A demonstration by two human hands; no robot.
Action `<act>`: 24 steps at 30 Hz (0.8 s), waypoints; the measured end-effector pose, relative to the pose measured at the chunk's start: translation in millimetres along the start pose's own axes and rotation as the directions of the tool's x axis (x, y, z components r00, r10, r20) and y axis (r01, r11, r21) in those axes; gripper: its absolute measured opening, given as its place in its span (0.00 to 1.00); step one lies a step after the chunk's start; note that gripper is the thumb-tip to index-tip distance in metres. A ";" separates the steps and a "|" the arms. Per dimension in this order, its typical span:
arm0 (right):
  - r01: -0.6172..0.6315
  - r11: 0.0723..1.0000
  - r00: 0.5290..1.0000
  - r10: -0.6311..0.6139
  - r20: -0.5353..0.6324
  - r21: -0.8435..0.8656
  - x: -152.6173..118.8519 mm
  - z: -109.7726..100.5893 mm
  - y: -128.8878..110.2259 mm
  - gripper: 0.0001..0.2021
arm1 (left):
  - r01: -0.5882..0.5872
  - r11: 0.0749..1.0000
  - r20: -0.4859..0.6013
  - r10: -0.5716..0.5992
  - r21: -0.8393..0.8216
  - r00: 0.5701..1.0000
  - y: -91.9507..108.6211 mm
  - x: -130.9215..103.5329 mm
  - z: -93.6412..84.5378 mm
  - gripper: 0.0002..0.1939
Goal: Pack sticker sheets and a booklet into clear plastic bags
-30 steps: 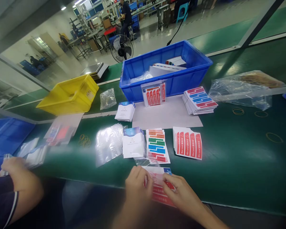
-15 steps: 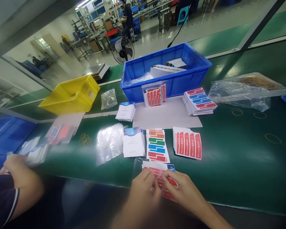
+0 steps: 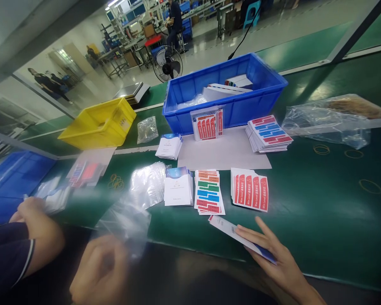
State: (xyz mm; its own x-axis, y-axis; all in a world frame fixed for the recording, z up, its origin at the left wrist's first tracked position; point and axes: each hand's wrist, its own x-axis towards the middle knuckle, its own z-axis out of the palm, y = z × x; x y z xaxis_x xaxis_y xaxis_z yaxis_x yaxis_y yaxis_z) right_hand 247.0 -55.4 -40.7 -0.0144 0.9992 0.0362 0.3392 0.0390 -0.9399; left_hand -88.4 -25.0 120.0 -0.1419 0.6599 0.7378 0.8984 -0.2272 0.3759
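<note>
My left hand [image 3: 98,269], blurred by motion at the lower left, is closed on a clear plastic bag [image 3: 125,226]. At the lower right my right hand [image 3: 277,256] holds a thin set of white cards [image 3: 231,233] with a blue corner, tilted, its fingers on top and thumb side beneath. Beyond the hands lie a stack of clear bags [image 3: 149,182], white booklets [image 3: 178,190], colored label sheets [image 3: 208,192] and red label sheets [image 3: 250,189].
A blue bin [image 3: 222,91] stands at the back with filled bags leaning on it. A yellow bin [image 3: 98,127] is left of it. At far left a co-worker's arm [image 3: 42,237] rests near a blue tray [image 3: 17,182]. Rubber bands [image 3: 116,182] lie about.
My hands have moved apart. The left hand has gone left with the clear bag; the right has moved right with the cards, which were under both hands before.
</note>
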 end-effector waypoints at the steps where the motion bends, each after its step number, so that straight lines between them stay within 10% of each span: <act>1: 0.053 0.999 0.996 -0.053 0.069 0.005 2.2 -1.7 1.9 0.19 | -0.023 0.999 0.042 0.022 0.027 0.999 0.9 -1.2 -1.0 0.08; 4: 0.028 0.998 0.993 -0.035 0.114 0.059 5.6 -1.4 -1.1 0.14 | -0.053 0.998 0.307 0.042 0.028 0.951 8.1 -15.8 14.1 0.09; 10: -0.393 0.843 0.902 0.430 -0.023 0.367 -7.0 3.6 -38.7 0.23 | 0.053 0.999 0.700 -0.032 -0.008 0.713 38.8 -75.4 84.1 0.13; 24: -0.628 0.612 0.757 0.624 0.193 0.480 -33.4 18.5 -39.7 0.30 | 0.091 0.983 0.775 0.067 -0.159 0.628 62.8 -127.0 132.5 0.12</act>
State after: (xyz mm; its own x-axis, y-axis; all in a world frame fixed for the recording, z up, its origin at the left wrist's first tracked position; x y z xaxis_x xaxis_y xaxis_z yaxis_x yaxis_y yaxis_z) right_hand 216.6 -90.4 -10.9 0.0190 0.7802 -0.6252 -0.2352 -0.6043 -0.7613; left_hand 41.1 -28.2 -24.4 0.2931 0.9546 0.0538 0.8042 -0.2766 0.5260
